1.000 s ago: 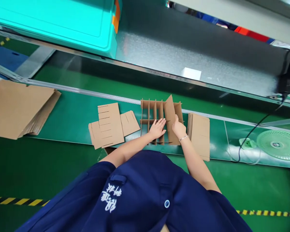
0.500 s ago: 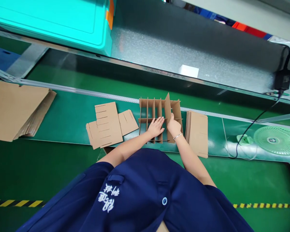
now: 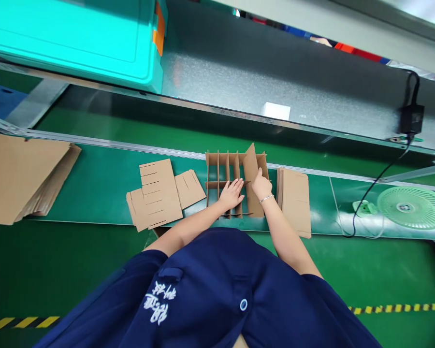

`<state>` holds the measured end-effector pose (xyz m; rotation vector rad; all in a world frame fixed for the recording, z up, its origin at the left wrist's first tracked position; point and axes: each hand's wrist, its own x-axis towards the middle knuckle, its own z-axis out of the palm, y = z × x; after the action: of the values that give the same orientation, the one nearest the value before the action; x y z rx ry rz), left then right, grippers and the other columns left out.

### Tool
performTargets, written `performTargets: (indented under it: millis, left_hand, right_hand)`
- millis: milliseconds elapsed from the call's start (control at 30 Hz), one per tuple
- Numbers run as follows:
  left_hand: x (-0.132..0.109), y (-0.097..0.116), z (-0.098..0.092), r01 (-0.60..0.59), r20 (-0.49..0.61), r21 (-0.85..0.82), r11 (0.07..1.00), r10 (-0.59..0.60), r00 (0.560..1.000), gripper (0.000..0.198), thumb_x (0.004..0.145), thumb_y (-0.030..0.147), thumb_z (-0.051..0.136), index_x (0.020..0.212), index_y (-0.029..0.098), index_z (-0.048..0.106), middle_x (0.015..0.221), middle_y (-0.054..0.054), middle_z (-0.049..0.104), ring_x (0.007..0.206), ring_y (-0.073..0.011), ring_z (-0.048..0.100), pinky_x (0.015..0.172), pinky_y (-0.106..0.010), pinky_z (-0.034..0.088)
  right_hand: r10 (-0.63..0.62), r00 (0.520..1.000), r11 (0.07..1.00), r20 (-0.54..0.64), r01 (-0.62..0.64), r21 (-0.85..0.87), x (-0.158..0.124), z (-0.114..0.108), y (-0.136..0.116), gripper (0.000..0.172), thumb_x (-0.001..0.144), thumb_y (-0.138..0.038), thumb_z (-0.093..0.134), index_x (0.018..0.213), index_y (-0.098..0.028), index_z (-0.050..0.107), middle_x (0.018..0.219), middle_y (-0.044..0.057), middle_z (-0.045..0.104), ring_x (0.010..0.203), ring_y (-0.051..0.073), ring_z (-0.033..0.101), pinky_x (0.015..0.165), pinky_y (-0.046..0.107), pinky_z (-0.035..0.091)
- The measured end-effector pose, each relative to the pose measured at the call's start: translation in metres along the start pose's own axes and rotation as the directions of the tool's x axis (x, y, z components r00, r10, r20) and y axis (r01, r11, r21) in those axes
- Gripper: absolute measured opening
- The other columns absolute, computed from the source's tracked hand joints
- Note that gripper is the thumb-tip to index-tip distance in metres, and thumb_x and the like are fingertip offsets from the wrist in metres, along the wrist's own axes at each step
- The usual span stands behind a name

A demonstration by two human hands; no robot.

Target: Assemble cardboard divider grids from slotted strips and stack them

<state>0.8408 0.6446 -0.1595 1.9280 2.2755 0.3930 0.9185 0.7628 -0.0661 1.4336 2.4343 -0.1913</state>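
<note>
A brown cardboard divider grid (image 3: pixel 224 174) stands on the green belt (image 3: pixel 101 183) in front of me. My left hand (image 3: pixel 231 194) lies flat on the grid's near part, fingers stretched out. My right hand (image 3: pixel 261 186) is closed on a slotted cardboard strip (image 3: pixel 251 179), which leans tilted at the grid's right side. A bracelet shows on my right wrist.
Loose slotted strips (image 3: pixel 159 194) lie left of the grid, a flat cardboard stack (image 3: pixel 294 199) right of it. A bigger cardboard pile (image 3: pixel 21 176) sits far left. A green fan (image 3: pixel 413 208) and black cable lie at right. A teal crate (image 3: pixel 76 34) rests on the metal shelf above.
The right hand has shifted the strip slightly within the grid; the left hand stays flat on it. The view has drifted a little.
</note>
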Motion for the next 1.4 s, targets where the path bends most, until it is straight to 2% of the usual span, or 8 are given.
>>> performTargets:
  millis: [133,233,367,700,933,1167,1400]
  left_hand:
    - [0.001,0.000,0.000,0.000,0.003,0.004,1.000,0.000,1.000,0.063,0.087,0.042,0.034,0.143,0.015,0.025,0.150,-0.006,0.023,0.138,-0.0227,0.019,0.111,-0.046,0.018]
    - [0.001,-0.001,0.000,0.004,0.003,0.008,1.000,-0.004,1.000,0.063,0.087,0.042,0.035,0.143,0.016,0.025,0.150,-0.006,0.023,0.138,-0.0231,0.019,0.111,-0.046,0.018]
    - [0.001,-0.002,0.000,0.007,0.002,0.018,1.000,-0.007,1.000,0.065,0.086,0.043,0.037,0.144,0.016,0.024,0.150,-0.007,0.024,0.138,-0.0243,0.017,0.111,-0.048,0.017]
    - [0.001,-0.003,0.004,0.003,-0.014,0.007,1.000,-0.003,1.000,0.065,0.086,0.044,0.037,0.143,0.016,0.026,0.149,-0.007,0.025,0.138,-0.0241,0.018,0.111,-0.048,0.017]
    - [0.002,-0.002,0.003,0.009,0.001,-0.003,1.000,-0.009,1.000,0.066,0.085,0.044,0.037,0.144,0.016,0.025,0.150,-0.007,0.025,0.138,-0.0243,0.017,0.111,-0.048,0.016]
    - [0.002,-0.002,0.000,0.012,0.008,-0.012,1.000,-0.012,1.000,0.065,0.086,0.044,0.037,0.143,0.015,0.025,0.149,-0.007,0.025,0.138,-0.0243,0.018,0.111,-0.049,0.016]
    - [0.002,-0.002,-0.001,0.021,0.013,-0.013,1.000,-0.021,1.000,0.064,0.086,0.044,0.037,0.143,0.017,0.025,0.149,-0.007,0.026,0.138,-0.0242,0.017,0.111,-0.048,0.015]
  right_hand:
    - [0.016,0.998,1.000,-0.053,-0.016,-0.005,0.006,0.008,-0.002,0.073,0.087,-0.015,0.038,0.144,-0.002,-0.007,0.099,0.024,0.065,0.092,0.023,0.065,0.076,0.030,0.048]
    - [-0.042,0.996,0.999,-0.076,0.041,-0.016,0.006,0.013,-0.005,0.072,0.088,-0.013,0.036,0.143,-0.002,-0.009,0.097,0.023,0.066,0.089,0.022,0.066,0.076,0.030,0.048]
    - [-0.115,0.991,0.993,-0.071,0.113,-0.037,0.003,0.015,-0.004,0.069,0.088,-0.012,0.032,0.144,-0.005,-0.007,0.097,0.021,0.067,0.088,0.023,0.066,0.075,0.031,0.048]
    - [-0.145,0.987,0.988,-0.062,0.141,-0.068,-0.004,0.013,0.000,0.065,0.089,-0.017,0.031,0.145,-0.005,-0.001,0.095,0.019,0.067,0.087,0.024,0.066,0.072,0.031,0.048]
    - [-0.171,0.985,0.982,-0.039,0.166,-0.094,-0.003,0.013,-0.003,0.064,0.092,-0.021,0.027,0.144,-0.006,-0.006,0.097,0.018,0.067,0.087,0.022,0.066,0.073,0.030,0.048]
    - [-0.191,0.981,0.981,-0.017,0.190,-0.048,-0.003,0.011,-0.005,0.056,0.091,-0.020,0.028,0.143,-0.009,0.012,0.097,0.016,0.067,0.088,0.023,0.065,0.074,0.030,0.047]
    - [-0.214,0.977,0.976,0.001,0.214,0.030,-0.002,0.004,0.000,0.052,0.091,-0.021,0.029,0.140,-0.011,0.016,0.103,0.016,0.066,0.092,0.023,0.064,0.076,0.030,0.046]
